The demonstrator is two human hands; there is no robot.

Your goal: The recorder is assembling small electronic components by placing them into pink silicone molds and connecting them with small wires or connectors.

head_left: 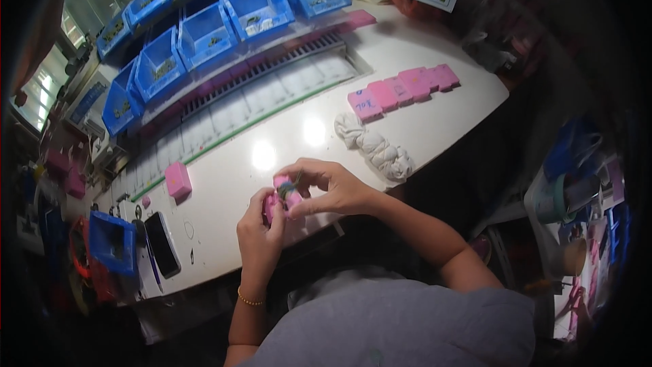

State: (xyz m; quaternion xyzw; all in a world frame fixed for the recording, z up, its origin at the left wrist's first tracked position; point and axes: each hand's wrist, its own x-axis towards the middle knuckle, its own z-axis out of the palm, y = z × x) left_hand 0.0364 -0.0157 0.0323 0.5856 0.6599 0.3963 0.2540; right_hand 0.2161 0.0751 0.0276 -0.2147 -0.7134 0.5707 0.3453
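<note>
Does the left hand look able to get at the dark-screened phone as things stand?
Probably yes: nothing tall seems to stand on the white tabletop between the left hand and the phone, though that hand is occupied, gripping pink pieces together with the right hand.

Left forearm (246, 316): near vertical, rising from the lower edge. Left grip (259, 228): fingers (258, 202) directed upward and curled, thumb (277, 223) raised beside them. Right forearm (418, 224): slanted up and to the left. Right grip (336, 188): fingers arched, thumb extended below them toward the left grip. Both grips: close together, partly closed.
</note>
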